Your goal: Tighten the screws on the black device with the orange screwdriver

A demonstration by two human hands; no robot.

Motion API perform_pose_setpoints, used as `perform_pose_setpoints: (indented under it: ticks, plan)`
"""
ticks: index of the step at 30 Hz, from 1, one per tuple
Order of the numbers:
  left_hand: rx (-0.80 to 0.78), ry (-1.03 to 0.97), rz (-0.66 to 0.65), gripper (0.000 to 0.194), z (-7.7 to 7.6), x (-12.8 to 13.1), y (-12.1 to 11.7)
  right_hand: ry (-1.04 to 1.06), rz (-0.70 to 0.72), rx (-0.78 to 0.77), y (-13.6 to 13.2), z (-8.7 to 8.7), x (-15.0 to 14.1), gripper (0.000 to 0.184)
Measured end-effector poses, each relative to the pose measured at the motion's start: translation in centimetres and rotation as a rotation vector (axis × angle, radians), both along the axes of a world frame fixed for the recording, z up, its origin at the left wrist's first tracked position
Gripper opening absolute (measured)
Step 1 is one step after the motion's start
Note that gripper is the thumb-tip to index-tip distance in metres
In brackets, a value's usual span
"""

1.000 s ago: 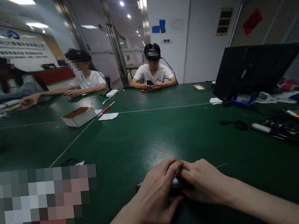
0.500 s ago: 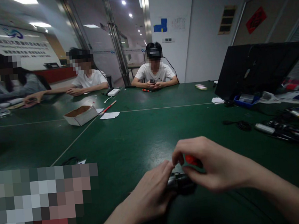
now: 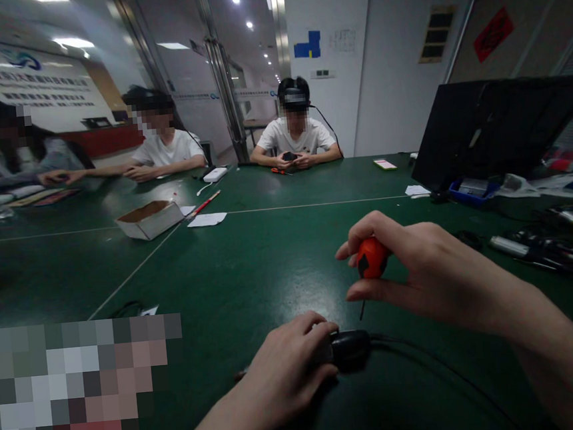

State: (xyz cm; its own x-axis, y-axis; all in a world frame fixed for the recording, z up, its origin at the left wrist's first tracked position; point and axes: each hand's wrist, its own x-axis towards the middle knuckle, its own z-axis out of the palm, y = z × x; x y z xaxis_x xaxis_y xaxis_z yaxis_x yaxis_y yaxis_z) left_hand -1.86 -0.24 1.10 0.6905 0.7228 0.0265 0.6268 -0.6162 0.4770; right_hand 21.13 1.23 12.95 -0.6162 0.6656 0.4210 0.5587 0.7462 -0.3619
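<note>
Pinched between the fingertips and thumb of my right hand [image 3: 422, 277] is a screwdriver [image 3: 374, 255] with a rounded red and black handle. Its thin metal shaft points down, above the table and apart from the object below. My left hand [image 3: 294, 358] is wrapped over a dark corded device [image 3: 352, 350] lying on the table. The device's rounded black end sticks out to the right of my fingers, and a black cable [image 3: 429, 353] runs from it toward the lower right. Most of the device's body is hidden under my left hand, so its kind is unclear.
On the green table [image 3: 270, 256] stand an open white box [image 3: 149, 221] and a black monitor [image 3: 495, 136]. Cables and tools [image 3: 550, 245] lie at the right, with a blue tray [image 3: 472, 192] behind. Several people sit across the table; one [image 3: 295, 134] holds a dark object.
My right hand has lifted the screwdriver up and away from the corded device, exposing its shaft and the cable. My left hand stays on the device, slightly shifted left.
</note>
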Motion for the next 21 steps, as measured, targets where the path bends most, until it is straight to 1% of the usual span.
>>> perform_pose_setpoints:
  ticks: [2, 4, 6, 9, 13, 17, 21]
  plan:
    - [0.002, 0.001, -0.001, 0.041, 0.0, 0.0, 0.1, -0.06, -0.019, 0.07, 0.4, 0.0, 0.3, 0.032]
    - [0.006, 0.005, 0.002, 0.038, 0.1, 0.1, 0.1, -0.079, 0.001, 0.076, 0.6, 0.0, 0.3, 0.031]
    - [0.019, 0.004, 0.007, 0.036, 0.2, 0.2, 0.1, -0.063, 0.055, 0.04, 0.7, 0.1, 0.2, 0.029]
    - [0.041, -0.015, 0.017, 0.034, 0.3, 0.3, 0.0, -0.003, 0.147, -0.061, 0.7, 0.0, -0.2, 0.03]
    - [0.01, -0.085, 0.023, 0.029, 0.3, 0.2, 0.1, 0.02, 0.207, -0.176, 0.9, -0.3, -0.7, 0.031]
    - [-0.044, -0.172, 0.019, 0.026, 0.1, 0.2, 0.1, 0.002, 0.237, -0.19, 0.9, -0.8, -0.9, 0.029]
    - [-0.051, -0.199, 0.019, 0.024, -0.1, 0.2, 0.2, -0.009, 0.246, -0.178, 0.8, -0.9, -1.1, 0.028]
